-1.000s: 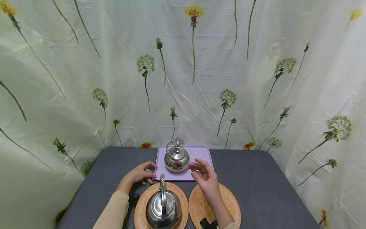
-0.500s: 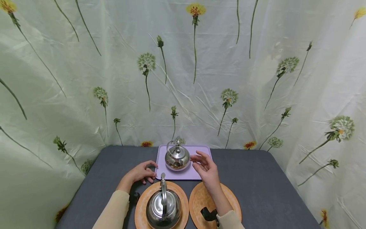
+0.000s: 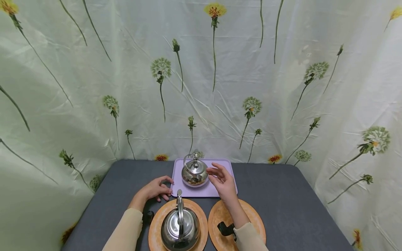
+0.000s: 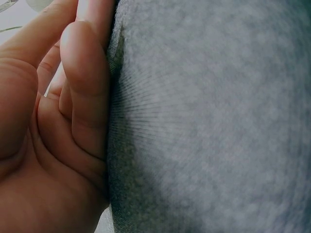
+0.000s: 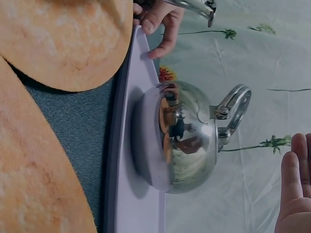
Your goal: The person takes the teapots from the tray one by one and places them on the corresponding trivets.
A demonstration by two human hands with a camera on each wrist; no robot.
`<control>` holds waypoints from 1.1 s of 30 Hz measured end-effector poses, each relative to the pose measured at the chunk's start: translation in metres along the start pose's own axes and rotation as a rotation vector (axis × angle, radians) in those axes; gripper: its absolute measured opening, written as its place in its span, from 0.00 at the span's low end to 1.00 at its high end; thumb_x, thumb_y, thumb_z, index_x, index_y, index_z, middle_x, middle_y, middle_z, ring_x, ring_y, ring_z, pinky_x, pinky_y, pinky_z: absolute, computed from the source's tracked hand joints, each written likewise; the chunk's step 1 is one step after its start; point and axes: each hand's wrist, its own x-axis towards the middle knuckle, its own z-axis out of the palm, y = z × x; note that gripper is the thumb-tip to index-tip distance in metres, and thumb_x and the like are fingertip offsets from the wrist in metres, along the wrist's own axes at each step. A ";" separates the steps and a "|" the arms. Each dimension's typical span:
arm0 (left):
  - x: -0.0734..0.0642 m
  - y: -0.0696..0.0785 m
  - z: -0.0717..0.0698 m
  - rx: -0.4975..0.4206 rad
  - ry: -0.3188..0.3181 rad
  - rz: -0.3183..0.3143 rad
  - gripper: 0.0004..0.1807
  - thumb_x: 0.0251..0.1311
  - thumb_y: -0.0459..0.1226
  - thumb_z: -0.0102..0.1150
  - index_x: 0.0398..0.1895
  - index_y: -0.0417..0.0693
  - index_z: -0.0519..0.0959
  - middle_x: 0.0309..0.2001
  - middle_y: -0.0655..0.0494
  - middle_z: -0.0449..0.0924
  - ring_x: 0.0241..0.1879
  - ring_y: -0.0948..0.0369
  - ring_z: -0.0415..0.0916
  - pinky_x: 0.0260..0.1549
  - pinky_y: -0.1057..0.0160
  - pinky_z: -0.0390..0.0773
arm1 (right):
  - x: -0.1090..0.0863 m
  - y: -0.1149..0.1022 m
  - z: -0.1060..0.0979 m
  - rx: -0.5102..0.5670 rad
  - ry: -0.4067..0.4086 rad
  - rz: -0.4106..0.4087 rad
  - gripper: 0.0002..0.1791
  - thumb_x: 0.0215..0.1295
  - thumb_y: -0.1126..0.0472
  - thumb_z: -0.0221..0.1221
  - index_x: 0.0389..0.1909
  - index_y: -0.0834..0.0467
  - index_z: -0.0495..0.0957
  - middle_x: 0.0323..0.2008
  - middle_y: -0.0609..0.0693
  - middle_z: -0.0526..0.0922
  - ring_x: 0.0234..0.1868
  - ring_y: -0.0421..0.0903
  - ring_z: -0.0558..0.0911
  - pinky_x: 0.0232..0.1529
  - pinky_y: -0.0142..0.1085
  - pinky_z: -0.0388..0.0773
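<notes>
A small shiny steel teapot (image 3: 194,173) stands upright on a lilac tray (image 3: 180,190) at the back of the table; its hoop handle leans over to one side. My left hand (image 3: 154,189) lies beside the tray's left edge, fingertips touching the rim, as the right wrist view also shows. My right hand (image 3: 225,183) hovers over the tray's right side, fingers loosely bent and holding nothing. In the right wrist view, its fingers (image 5: 291,187) are apart from the teapot (image 5: 192,145). The left wrist view shows my left palm and bent fingers (image 4: 87,63) against grey cloth.
A larger steel kettle (image 3: 172,228) sits on the left round orange-brown mat (image 3: 154,230), close in front of the tray. The right round mat (image 3: 255,226) lies under my right forearm. Grey cloth (image 3: 289,209) covers the table, and a flowered curtain (image 3: 201,69) hangs behind.
My right hand has risen slightly away from me, then shifted a little left toward the teapot. The left hand, teapot and kettle keep their places; the head view has shifted slightly.
</notes>
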 end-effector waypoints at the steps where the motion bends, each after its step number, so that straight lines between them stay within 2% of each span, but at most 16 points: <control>1: 0.000 0.000 0.000 -0.001 -0.001 0.000 0.23 0.69 0.37 0.68 0.63 0.44 0.74 0.32 0.55 0.89 0.26 0.63 0.87 0.19 0.66 0.78 | 0.001 0.002 0.000 0.001 -0.001 -0.002 0.27 0.70 0.74 0.64 0.69 0.63 0.74 0.59 0.72 0.83 0.55 0.34 0.87 0.58 0.28 0.81; 10: 0.001 -0.001 0.000 0.002 -0.003 0.014 0.22 0.69 0.37 0.68 0.63 0.45 0.74 0.32 0.55 0.89 0.26 0.63 0.87 0.19 0.66 0.78 | 0.008 0.012 0.001 -0.013 0.004 0.009 0.27 0.70 0.75 0.63 0.69 0.61 0.75 0.59 0.70 0.84 0.54 0.35 0.87 0.57 0.28 0.81; 20: 0.000 -0.001 0.001 -0.002 -0.001 0.007 0.23 0.69 0.37 0.69 0.63 0.45 0.74 0.32 0.55 0.89 0.25 0.63 0.87 0.19 0.66 0.78 | 0.016 0.018 0.007 -0.035 -0.006 0.015 0.27 0.70 0.75 0.63 0.68 0.62 0.75 0.58 0.69 0.85 0.53 0.34 0.87 0.56 0.27 0.82; 30: 0.000 -0.002 0.001 -0.007 0.008 0.011 0.22 0.69 0.36 0.68 0.63 0.45 0.74 0.31 0.55 0.89 0.25 0.63 0.87 0.18 0.67 0.78 | 0.028 0.030 0.011 -0.053 -0.029 0.044 0.28 0.72 0.72 0.64 0.71 0.67 0.72 0.58 0.69 0.85 0.54 0.36 0.88 0.56 0.26 0.81; 33: 0.000 -0.002 0.002 0.000 0.013 0.005 0.22 0.69 0.37 0.69 0.63 0.45 0.74 0.31 0.55 0.89 0.25 0.63 0.87 0.18 0.66 0.78 | 0.031 0.031 0.013 -0.039 -0.037 0.046 0.27 0.71 0.72 0.64 0.70 0.66 0.74 0.58 0.69 0.85 0.54 0.37 0.88 0.56 0.26 0.81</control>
